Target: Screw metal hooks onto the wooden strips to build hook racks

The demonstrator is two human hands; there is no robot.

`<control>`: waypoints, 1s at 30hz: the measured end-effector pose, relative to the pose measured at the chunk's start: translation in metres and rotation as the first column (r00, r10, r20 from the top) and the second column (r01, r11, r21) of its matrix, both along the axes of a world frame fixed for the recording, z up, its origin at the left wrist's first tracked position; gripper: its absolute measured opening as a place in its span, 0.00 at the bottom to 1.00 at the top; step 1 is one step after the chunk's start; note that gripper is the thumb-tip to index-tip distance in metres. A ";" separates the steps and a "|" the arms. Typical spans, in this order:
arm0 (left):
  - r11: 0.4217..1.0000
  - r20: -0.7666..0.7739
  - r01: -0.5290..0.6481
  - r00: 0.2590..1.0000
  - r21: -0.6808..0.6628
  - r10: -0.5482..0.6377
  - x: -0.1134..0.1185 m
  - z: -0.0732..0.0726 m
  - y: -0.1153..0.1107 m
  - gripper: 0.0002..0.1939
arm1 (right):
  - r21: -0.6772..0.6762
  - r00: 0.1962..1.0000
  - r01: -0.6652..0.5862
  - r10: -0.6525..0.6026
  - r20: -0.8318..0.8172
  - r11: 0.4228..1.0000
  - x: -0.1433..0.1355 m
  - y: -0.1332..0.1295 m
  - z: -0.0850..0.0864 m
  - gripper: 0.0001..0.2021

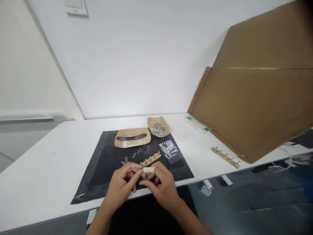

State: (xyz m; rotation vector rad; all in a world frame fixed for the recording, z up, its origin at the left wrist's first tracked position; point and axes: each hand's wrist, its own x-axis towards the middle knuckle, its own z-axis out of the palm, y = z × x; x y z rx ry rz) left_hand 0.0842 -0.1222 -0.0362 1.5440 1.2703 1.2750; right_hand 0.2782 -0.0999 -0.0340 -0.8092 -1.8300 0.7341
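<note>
My left hand (124,179) and my right hand (162,184) meet at the front edge of the black mat (97,176), fingers bent and close together. Between their fingertips is a small translucent piece (144,176), which looks like a false nail tip; fingers partly hide it. A pale wrap (148,170) covers a finger of my right hand. Just beyond the hands lies a wooden strip (155,158) with several small metal holders standing on it. Several loose clear nail tips (134,155) are on the mat nearby.
On the mat, a paper tray (118,143) holds a black nail file (132,136) and white bits. Another tray (165,121) has colourful pieces. Beside them lies a sheet of white tabs (168,150). Further right are a second wooden strip (226,158) and a big cardboard sheet (254,98).
</note>
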 end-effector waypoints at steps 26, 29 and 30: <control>0.985 -0.255 0.050 0.967 0.165 -0.007 0.005 0.018 0.005 0.14 | 0.085 0.778 -0.419 0.309 0.547 0.904 0.042 0.128 0.064 0.12; 0.980 -0.265 0.076 0.964 0.182 -0.026 0.004 0.018 0.005 0.12 | 0.076 0.790 -0.392 0.293 0.539 0.917 0.040 0.126 0.059 0.11; 0.979 -0.269 0.083 0.963 0.187 -0.030 0.004 0.017 0.005 0.12 | 0.077 0.792 -0.387 0.288 0.538 0.919 0.039 0.126 0.058 0.12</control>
